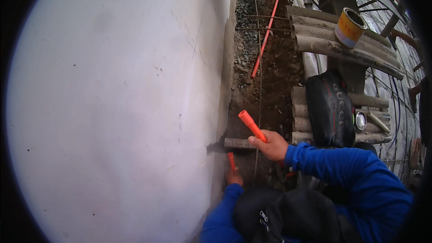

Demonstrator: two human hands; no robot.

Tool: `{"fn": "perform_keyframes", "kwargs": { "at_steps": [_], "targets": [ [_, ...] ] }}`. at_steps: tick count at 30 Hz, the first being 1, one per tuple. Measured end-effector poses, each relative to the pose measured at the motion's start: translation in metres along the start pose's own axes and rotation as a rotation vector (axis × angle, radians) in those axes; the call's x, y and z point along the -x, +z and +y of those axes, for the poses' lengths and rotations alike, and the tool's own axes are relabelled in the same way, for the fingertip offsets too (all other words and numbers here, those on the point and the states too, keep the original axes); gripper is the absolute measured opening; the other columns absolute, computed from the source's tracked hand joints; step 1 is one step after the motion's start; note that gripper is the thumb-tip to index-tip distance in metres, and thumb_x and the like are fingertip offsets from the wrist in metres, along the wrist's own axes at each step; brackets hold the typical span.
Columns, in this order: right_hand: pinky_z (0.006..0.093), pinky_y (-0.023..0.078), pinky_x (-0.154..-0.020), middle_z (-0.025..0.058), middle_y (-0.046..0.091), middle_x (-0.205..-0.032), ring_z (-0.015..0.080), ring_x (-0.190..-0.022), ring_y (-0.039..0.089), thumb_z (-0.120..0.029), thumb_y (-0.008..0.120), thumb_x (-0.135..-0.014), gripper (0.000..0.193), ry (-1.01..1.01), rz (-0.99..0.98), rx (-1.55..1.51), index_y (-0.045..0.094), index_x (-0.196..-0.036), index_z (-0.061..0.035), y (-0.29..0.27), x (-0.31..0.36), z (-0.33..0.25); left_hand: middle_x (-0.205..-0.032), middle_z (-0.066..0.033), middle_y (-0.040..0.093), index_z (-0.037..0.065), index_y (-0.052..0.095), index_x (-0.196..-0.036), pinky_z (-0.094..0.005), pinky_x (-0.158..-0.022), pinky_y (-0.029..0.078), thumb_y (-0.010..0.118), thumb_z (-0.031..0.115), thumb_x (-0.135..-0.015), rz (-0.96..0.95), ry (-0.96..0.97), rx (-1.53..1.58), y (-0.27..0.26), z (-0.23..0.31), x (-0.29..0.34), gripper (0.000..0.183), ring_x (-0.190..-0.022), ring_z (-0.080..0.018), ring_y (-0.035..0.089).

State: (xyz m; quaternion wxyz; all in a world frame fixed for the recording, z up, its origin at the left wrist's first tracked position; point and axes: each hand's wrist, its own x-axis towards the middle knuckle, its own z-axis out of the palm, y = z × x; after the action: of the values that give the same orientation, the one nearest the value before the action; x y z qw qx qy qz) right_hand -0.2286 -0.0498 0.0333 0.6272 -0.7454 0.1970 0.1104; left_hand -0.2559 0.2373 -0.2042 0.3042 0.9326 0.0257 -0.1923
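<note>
My right hand (273, 146) is closed round an orange plastic pipe (250, 123). Its wider, open end points up and to the left, above the trench. Lower and closer to the white wall, my left hand (234, 177) grips a second orange pipe (231, 159), thinner to the eye, which stands almost upright. Whether the two are ends of one length is hidden by my hands and arms. Between the hands and the wall, a grey pipe stub (239, 143) sticks out from a dark gap at the wall's foot.
A smooth white wall (112, 108) fills the left side. Ahead, a long orange pipe (268, 31) lies in the soil trench (274, 94) beside gravel and thin rebar. On the right, stacked grey pipes (333, 45) bear a paint can (350, 27) and a black bag (330, 110).
</note>
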Motion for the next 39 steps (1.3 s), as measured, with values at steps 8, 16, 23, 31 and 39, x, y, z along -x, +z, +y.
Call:
{"fn": "perform_keyframes", "kwargs": {
  "at_steps": [8,16,23,31,39],
  "targets": [
    [0.0427,0.055,-0.090,0.0210,0.075,-0.103,0.0359,-0.100,0.073,-0.052,0.076,-0.089,0.056,-0.016,-0.055,0.120,0.071,-0.122,-0.0073,0.090,-0.038,0.093,-0.113,-0.0283,0.066,0.004,0.060,-0.131,-0.0563,-0.093,0.047,0.054,0.031,-0.106,-0.053,0.184,-0.150,-0.019,0.010,0.002,0.037,-0.106,-0.0520,0.060],
    [0.0459,0.055,-0.088,0.0210,0.073,-0.103,0.0415,-0.100,0.070,-0.040,0.069,-0.095,0.037,-0.112,-0.186,0.210,0.071,-0.113,-0.0070,0.137,-0.059,0.112,-0.122,-0.0263,0.063,0.006,0.057,-0.137,-0.0545,-0.097,0.046,0.065,0.023,-0.099,-0.195,0.122,0.139,-0.048,-0.015,0.013,0.042,-0.114,-0.0480,0.058],
    [0.0490,0.054,-0.091,0.0220,0.073,-0.108,0.0426,-0.105,0.069,-0.038,0.065,-0.096,0.037,-0.097,0.073,0.267,0.069,-0.117,-0.0069,0.097,-0.082,0.103,-0.121,-0.0256,0.067,0.006,0.052,-0.144,-0.0514,-0.103,0.049,0.079,0.028,-0.087,-0.306,0.404,-0.528,-0.061,-0.021,0.037,0.067,-0.116,-0.0455,0.063],
    [0.0481,0.054,-0.094,0.0222,0.073,-0.111,0.0422,-0.109,0.069,-0.044,0.073,-0.092,0.058,0.209,0.230,0.354,0.060,-0.131,-0.0034,0.041,-0.078,0.072,-0.135,-0.0289,0.063,0.007,0.039,-0.158,-0.0464,-0.108,0.048,0.071,0.030,-0.090,-0.802,0.029,-0.461,-0.116,0.005,0.043,0.078,-0.126,-0.0421,0.062],
    [0.0470,0.053,-0.096,0.0223,0.072,-0.114,0.0406,-0.110,0.069,-0.041,0.069,-0.096,0.056,0.109,0.393,-0.055,0.055,-0.139,-0.0091,0.036,-0.088,0.030,-0.145,-0.0235,0.059,0.000,0.044,-0.154,-0.0411,-0.116,0.040,0.054,0.035,-0.106,-0.627,0.271,-0.123,-0.169,0.012,0.032,0.060,-0.136,-0.0346,0.056]
  ]
}}
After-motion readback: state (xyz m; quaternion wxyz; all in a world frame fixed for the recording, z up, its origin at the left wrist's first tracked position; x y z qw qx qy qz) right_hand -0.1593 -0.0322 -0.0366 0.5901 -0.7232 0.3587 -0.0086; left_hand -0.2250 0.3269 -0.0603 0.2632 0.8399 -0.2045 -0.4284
